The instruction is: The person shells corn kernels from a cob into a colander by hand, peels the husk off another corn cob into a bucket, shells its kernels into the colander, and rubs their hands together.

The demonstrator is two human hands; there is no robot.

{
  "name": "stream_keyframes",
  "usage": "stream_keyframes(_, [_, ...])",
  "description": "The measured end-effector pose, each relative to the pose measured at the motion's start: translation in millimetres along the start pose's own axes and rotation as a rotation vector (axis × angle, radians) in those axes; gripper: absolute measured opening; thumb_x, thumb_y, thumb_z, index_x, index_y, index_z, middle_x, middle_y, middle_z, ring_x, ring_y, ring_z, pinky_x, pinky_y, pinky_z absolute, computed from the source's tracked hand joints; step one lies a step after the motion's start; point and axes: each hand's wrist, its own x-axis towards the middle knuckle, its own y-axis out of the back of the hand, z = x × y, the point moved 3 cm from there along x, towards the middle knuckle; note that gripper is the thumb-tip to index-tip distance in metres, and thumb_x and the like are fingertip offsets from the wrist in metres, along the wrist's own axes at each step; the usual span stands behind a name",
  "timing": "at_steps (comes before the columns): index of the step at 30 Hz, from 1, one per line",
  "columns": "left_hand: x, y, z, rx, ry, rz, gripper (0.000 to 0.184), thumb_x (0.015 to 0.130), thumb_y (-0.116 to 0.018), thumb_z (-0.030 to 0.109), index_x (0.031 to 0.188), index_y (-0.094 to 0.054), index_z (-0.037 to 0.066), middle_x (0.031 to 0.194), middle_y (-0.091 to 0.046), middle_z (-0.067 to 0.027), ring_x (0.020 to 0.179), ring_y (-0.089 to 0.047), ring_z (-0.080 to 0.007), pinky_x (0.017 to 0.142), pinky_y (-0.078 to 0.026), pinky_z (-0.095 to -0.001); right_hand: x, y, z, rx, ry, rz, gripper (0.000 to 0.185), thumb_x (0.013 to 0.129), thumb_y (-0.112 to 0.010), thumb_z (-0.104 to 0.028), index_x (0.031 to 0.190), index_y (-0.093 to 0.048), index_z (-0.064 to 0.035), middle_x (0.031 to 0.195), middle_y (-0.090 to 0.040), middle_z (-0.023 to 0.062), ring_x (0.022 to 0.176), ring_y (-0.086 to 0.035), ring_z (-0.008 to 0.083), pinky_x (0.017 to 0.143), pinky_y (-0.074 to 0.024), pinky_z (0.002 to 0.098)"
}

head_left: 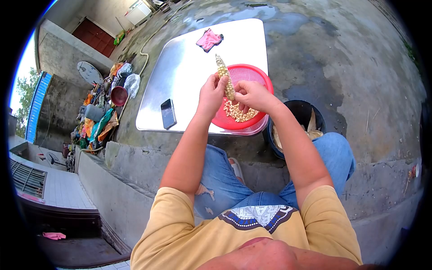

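Observation:
A partly stripped corn cob (pixel 224 76) is held tilted over a red plastic basket (pixel 265 81), its pointed tip away from me. My left hand (pixel 212 93) is closed around the cob's left side near the middle. At the cob's lower end, my right hand (pixel 253 96) presses its bent fingers against the kernels. Loose pale kernels (pixel 238 113) lie in the near part of the basket, below my hands.
The basket stands on a shiny metal table (pixel 180 58). A phone (pixel 168 114) lies near its left front edge, a pink cloth (pixel 209 40) farther back. A dark bucket (pixel 297 108) with husks stands right of the table. Assorted clutter (pixel 96 114) lines the left wall.

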Motion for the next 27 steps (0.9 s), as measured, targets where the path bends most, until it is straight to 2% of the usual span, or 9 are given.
stream_keyframes(5, [-2.6, -7.5, 2.7, 0.043, -0.030, -0.011, 0.033, 0.107, -0.060, 0.027, 0.119, -0.061, -0.004, 0.098, -0.067, -0.0053, 0.084, -0.060, -0.0098, 0.076, -0.051, -0.0274, 3.6, -2.7, 9.0, -0.069, 0.004, 0.061, 0.018, 0.098, -0.057, -0.011, 0.107, -0.062, 0.0030, 0.086, -0.070, 0.0101, 0.070, -0.070, 0.0148, 0.060, -0.0579, 0.0296])
stream_keyframes(8, [2.1, -7.7, -5.7, 0.151, -0.056, -0.006, 0.032, 0.107, -0.060, 0.027, 0.118, -0.061, -0.004, 0.098, -0.067, -0.0058, 0.084, -0.060, -0.0099, 0.076, -0.051, -0.0280, 13.5, -4.8, 19.7, -0.528, 0.166, 0.295, 0.018, 0.096, -0.053, -0.010, 0.105, -0.063, 0.0024, 0.084, -0.070, 0.0094, 0.070, -0.071, 0.0144, 0.060, -0.0565, 0.0307])
stream_keyframes(11, [-1.8, -8.8, 5.4, 0.168, -0.068, 0.011, 0.033, 0.107, -0.059, 0.027, 0.118, -0.061, -0.004, 0.098, -0.067, -0.0066, 0.083, -0.060, -0.0104, 0.075, -0.052, -0.0288, 18.8, -4.8, 30.5, -0.560, 0.292, 0.381, 0.019, 0.095, -0.049, -0.007, 0.103, -0.063, 0.0021, 0.083, -0.070, 0.0087, 0.069, -0.070, 0.0137, 0.059, -0.0550, 0.0312])
stream_keyframes(14, [0.8, -3.9, 2.8, 0.125, -0.018, 0.050, 0.035, 0.107, -0.059, 0.029, 0.118, -0.060, -0.004, 0.099, -0.067, -0.0075, 0.083, -0.061, -0.0114, 0.074, -0.052, -0.0292, 19.0, 1.3, 27.5, -0.291, 0.124, 0.202, 0.018, 0.098, -0.050, -0.009, 0.102, -0.064, 0.0016, 0.084, -0.070, 0.0080, 0.069, -0.068, 0.0130, 0.058, -0.0550, 0.0296])
stream_keyframes(17, [3.6, 1.7, -2.0, 0.072, -0.007, 0.038, 0.037, 0.106, -0.062, 0.029, 0.119, -0.060, -0.006, 0.100, -0.069, -0.0104, 0.084, -0.066, -0.0143, 0.075, -0.056, -0.0306, 4.8, 0.0, 6.0, -0.068, 0.023, 0.115, 0.018, 0.102, -0.051, -0.012, 0.103, -0.064, 0.0006, 0.085, -0.069, 0.0066, 0.067, -0.066, 0.0114, 0.058, -0.0547, 0.0280])
stream_keyframes(20, [3.5, 1.4, -2.4, 0.023, -0.001, 0.031, 0.036, 0.106, -0.061, 0.029, 0.118, -0.060, -0.005, 0.099, -0.069, -0.0092, 0.083, -0.064, -0.0129, 0.073, -0.055, -0.0295, 5.6, -1.0, 8.6, -0.074, 0.038, 0.119, 0.018, 0.104, -0.053, -0.015, 0.105, -0.064, 0.0002, 0.087, -0.069, 0.0061, 0.067, -0.065, 0.0102, 0.057, -0.0547, 0.0271])
stream_keyframes(23, [2.2, 0.0, -1.7, -0.055, 0.055, 0.004, 0.037, 0.108, -0.058, 0.030, 0.118, -0.059, -0.005, 0.101, -0.066, -0.0077, 0.084, -0.061, -0.0120, 0.076, -0.052, -0.0280, 13.2, -0.2, 22.6, 0.024, 0.056, 0.139, 0.018, 0.104, -0.054, -0.014, 0.105, -0.064, 0.0003, 0.087, -0.069, 0.0057, 0.066, -0.064, 0.0094, 0.057, -0.0545, 0.0266])
stream_keyframes(26, [2.1, -1.8, -3.2, -0.062, 0.018, 0.016, 0.037, 0.107, -0.058, 0.031, 0.118, -0.059, -0.005, 0.100, -0.066, -0.0081, 0.083, -0.061, -0.0124, 0.075, -0.053, -0.0284, 13.6, -3.0, 23.3, -0.009, 0.070, 0.174, 0.017, 0.104, -0.054, -0.012, 0.104, -0.065, 0.0007, 0.084, -0.069, 0.0062, 0.067, -0.064, 0.0107, 0.058, -0.0532, 0.0282])
stream_keyframes(27, [2.4, -1.0, -2.8, -0.038, 0.030, 0.026, 0.038, 0.107, -0.059, 0.031, 0.118, -0.059, -0.005, 0.100, -0.065, -0.0083, 0.083, -0.062, -0.0125, 0.074, -0.053, -0.0287, 14.5, -2.3, 23.8, -0.105, 0.122, 0.216, 0.017, 0.103, -0.054, -0.012, 0.103, -0.066, 0.0006, 0.083, -0.069, 0.0071, 0.068, -0.065, 0.0119, 0.059, -0.0530, 0.0297])
